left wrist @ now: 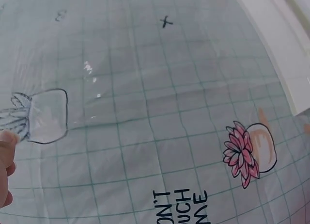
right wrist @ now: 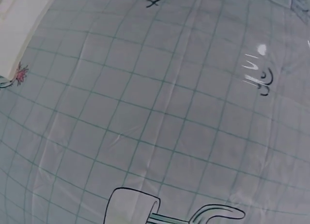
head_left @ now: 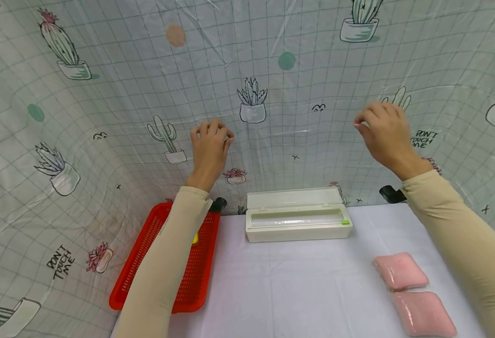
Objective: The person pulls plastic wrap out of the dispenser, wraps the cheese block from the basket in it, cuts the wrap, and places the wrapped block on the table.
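Note:
My left hand is raised in front of the patterned sheet, its thumb and fingers pinching one side of a clear sheet of cling film. The other side is pinched by my right hand, held up at about the same height. The film is nearly invisible and shows mainly by its glints, which also appear in both wrist views. Below and between the hands, a white cling film dispenser box stands on the table with its lid up. A bit of my left hand enters the left wrist view; the right wrist view shows no fingers.
A red plastic basket with something yellow inside stands at the left, partly behind my left sleeve. Two pink, shiny-wrapped square packs lie at the right, near my right forearm. A cactus-print sheet hangs behind the white-covered table.

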Demonstrator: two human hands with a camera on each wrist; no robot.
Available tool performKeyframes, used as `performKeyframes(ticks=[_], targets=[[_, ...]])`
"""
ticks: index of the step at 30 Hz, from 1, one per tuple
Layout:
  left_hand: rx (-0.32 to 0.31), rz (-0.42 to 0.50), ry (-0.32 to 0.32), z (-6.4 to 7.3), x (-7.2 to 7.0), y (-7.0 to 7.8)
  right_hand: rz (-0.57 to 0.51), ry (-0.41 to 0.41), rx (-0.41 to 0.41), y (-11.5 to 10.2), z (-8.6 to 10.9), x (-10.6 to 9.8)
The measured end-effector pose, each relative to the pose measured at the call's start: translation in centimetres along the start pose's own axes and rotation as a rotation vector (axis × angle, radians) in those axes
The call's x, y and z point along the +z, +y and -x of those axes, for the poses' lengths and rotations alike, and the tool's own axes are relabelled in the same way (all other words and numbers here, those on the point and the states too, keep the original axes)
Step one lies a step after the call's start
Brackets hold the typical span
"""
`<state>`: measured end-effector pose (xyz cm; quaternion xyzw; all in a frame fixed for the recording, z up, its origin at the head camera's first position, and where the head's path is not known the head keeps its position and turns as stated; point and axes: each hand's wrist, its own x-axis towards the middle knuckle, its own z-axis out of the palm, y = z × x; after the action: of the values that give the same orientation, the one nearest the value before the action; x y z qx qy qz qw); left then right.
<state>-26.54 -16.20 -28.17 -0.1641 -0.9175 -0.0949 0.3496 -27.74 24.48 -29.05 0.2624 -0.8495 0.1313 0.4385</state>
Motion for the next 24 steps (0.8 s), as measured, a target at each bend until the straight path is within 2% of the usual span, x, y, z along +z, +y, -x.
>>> performKeyframes(ticks=[7, 11, 14, 17, 20, 24], targets=[[0.041, 0.087, 0.019, 2.8, -1.7, 0.9, -0.059, 0.020, -0.027, -1.6, 2.7, -2.5], [0.094, 0.173, -0.018, 5.0, -2.9, 1.4, -0.106, 0.028, -0.053, -2.4, 4.7, -3.9], [0.166, 0.243, -0.096, 6.8, -3.8, 1.5, -0.153, 0.025, -0.104, -2.7, 6.3, -4.9], [0.226, 0.306, -0.199, 8.8, -4.3, 1.5, -0.199, -0.015, -0.169, -3.0, 8.1, -5.8], [0.252, 0.350, -0.302, 11.1, -4.4, 1.8, -0.240, -0.079, -0.232, -3.5, 10.3, -6.4], [0.256, 0.389, -0.429, 14.5, -3.9, 2.3, -0.301, -0.176, -0.270, -4.4, 13.9, -6.5]])
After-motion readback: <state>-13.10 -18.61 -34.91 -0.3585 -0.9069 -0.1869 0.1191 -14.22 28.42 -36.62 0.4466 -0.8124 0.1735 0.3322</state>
